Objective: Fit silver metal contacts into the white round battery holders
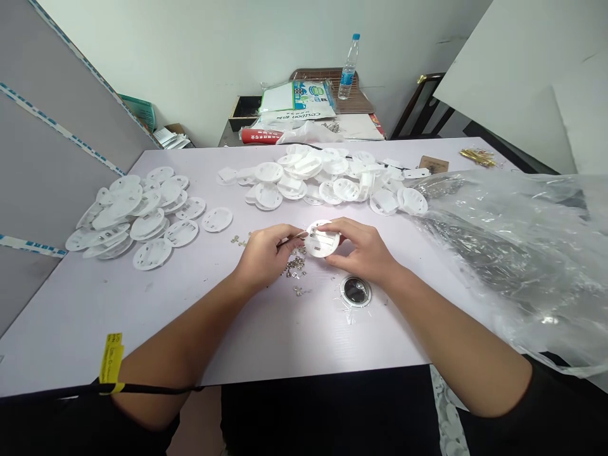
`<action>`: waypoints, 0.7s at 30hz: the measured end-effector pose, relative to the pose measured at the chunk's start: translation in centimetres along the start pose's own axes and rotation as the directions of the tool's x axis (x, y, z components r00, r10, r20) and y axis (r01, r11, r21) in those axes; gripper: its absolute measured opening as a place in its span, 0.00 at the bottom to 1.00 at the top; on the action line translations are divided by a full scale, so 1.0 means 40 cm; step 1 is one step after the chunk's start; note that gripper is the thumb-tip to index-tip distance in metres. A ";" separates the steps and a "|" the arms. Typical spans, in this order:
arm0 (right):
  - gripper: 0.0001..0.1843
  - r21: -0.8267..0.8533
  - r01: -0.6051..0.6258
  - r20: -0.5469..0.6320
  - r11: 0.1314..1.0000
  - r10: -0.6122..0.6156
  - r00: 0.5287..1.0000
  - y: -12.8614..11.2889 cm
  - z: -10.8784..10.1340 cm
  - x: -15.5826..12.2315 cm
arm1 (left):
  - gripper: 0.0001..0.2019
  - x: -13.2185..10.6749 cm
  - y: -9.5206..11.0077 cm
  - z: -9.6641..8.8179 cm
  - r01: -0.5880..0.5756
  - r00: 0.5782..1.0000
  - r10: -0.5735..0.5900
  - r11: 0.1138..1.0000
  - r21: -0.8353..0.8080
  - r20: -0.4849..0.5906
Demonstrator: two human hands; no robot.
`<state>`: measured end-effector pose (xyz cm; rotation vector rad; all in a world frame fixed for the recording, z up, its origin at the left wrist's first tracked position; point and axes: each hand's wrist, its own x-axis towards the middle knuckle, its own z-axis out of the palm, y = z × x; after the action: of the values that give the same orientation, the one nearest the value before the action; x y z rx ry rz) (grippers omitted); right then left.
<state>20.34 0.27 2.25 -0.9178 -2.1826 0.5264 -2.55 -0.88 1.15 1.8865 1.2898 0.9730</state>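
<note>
My right hand (363,247) grips a round white plastic disc (323,240) by its right side, thumb below and fingers on top. Slots and small metal bits show on the disc's face. In my left hand (266,253), closed in a pinch, is a slim pair of tweezers (298,235) whose tips reach the disc's left edge. Whether the tips hold anything is too small to tell. Right beneath my hands lies a heap of small metal contact pieces (295,266). A few more metal pieces (239,240) lie left of my left hand, partly hidden by it.
White discs form one pile (142,209) at left and another (308,174) at the back. A dark round hole with a white rim (356,291) sits near my right wrist. Clear plastic bags (517,253) cover the right side. Brass-coloured strips (477,157) lie back right.
</note>
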 end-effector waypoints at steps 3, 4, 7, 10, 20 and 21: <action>0.26 -0.021 0.032 -0.003 0.999 -0.032 0.999 -0.001 0.004 -0.001 | 0.09 -0.005 0.008 0.001 0.086 0.996 -0.086 0.996 -0.009 0.013; 0.26 -0.028 0.043 -0.005 0.999 -0.043 0.999 -0.002 0.005 -0.002 | 0.08 -0.006 0.010 0.001 0.100 0.995 -0.100 0.995 -0.004 0.012; 0.25 -0.061 0.079 0.000 0.995 -0.080 0.997 -0.003 0.010 -0.004 | 0.06 -0.006 0.011 0.003 0.106 0.994 -0.107 0.994 0.038 0.013; 0.23 -0.123 0.105 0.001 0.987 -0.105 0.994 -0.006 0.014 -0.004 | 0.06 -0.005 0.011 0.006 0.065 0.998 -0.065 0.993 0.093 -0.005; 0.23 -0.208 0.122 0.008 0.970 -0.123 0.992 -0.012 0.023 0.002 | 0.05 -0.006 0.009 0.014 0.022 0.999 -0.017 0.989 0.148 -0.032; 0.23 -0.213 0.120 0.009 0.970 -0.121 0.993 -0.012 0.023 0.002 | 0.05 -0.007 0.010 0.014 0.019 0.999 -0.014 0.989 0.148 -0.031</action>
<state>19.41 -0.08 1.97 -0.8874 -2.3055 0.2346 -1.97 -1.31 1.13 1.9763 1.4281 0.9220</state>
